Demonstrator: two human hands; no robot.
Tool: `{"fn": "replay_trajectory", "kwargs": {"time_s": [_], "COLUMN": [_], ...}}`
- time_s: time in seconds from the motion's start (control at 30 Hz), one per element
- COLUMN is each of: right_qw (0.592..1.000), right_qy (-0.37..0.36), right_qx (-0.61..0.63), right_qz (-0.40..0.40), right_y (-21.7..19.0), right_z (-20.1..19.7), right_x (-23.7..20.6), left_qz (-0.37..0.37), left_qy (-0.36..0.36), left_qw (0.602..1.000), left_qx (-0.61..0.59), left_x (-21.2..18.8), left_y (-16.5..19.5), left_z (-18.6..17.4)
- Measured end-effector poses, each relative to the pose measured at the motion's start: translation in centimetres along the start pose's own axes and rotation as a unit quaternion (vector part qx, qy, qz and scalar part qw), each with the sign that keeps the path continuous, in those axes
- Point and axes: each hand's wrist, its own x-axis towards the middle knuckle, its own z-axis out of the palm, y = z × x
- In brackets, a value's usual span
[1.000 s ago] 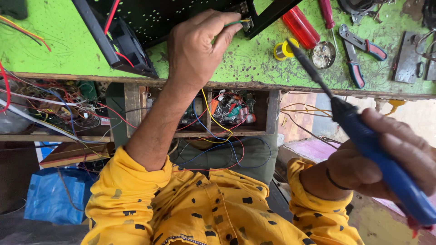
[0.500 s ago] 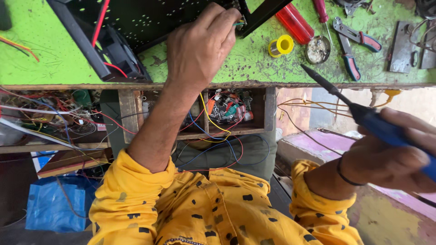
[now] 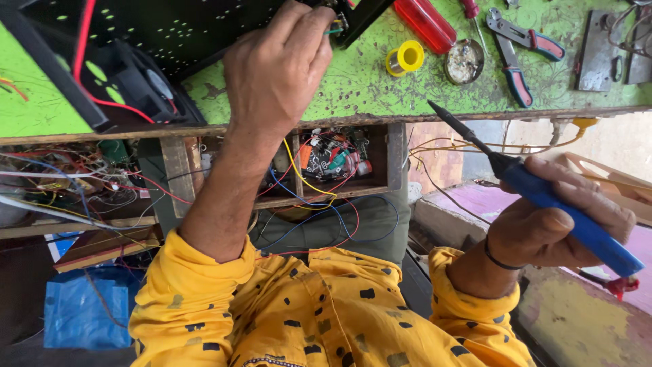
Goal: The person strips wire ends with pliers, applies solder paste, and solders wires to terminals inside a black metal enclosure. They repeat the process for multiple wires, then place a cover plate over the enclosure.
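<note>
While the head view is the only angle on offer, it shows plenty. Left hand (image 3: 278, 75) reaches onto the green bench (image 3: 380, 75), fingertips pinched shut on a tiny green-tipped component (image 3: 334, 28) at the corner of the black perforated chassis (image 3: 170, 34). Right hand (image 3: 550, 224) is wrapped closed round the blue handle of a soldering iron (image 3: 543, 194), held off the bench edge, tip pointing up toward the benchtop and well apart from the part.

Doing this bit well, as a guess: that pinch wants to stay rock steady and low on the part, fingers kept out of the path the hot tip would take, and the wrist could brace on the bench edge so nothing wobbles.

Counts: one iron, one yellow solder spool (image 3: 406, 57), one round tin (image 3: 464, 62) just beside it, one pair of pliers (image 3: 519, 51) with red and blue grips, one red-handled screwdriver (image 3: 424, 22) plus a second smaller one next to it, one fan (image 3: 146, 81) in the chassis. Wires in the shelf below are too tangled to count.
</note>
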Motion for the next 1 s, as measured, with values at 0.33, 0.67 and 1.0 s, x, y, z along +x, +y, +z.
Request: {"fn": "replay_trajectory", "kwargs": {"time_s": [0.33,0.67,1.0], "right_qw": [0.999,0.999,0.998], "right_qy": [0.023,0.018,0.01], "right_qx": [0.014,0.018,-0.068], "right_qz": [0.039,0.036,-0.005], "right_y": [-0.1,0.6,-0.4], "right_z": [0.5,0.6,0.3], "right_x": [-1.2,-1.7,-0.3], "left_qz": [0.008,0.002,-0.016], "left_qy": [-0.01,0.005,-0.001], "left_qw": [1.0,1.0,1.0], "left_qx": [0.002,0.003,-0.007], "left_x": [-0.3,-0.2,-0.2], "left_y": [-0.2,-0.3,-0.2], "left_z": [-0.2,0.2,0.2]}}
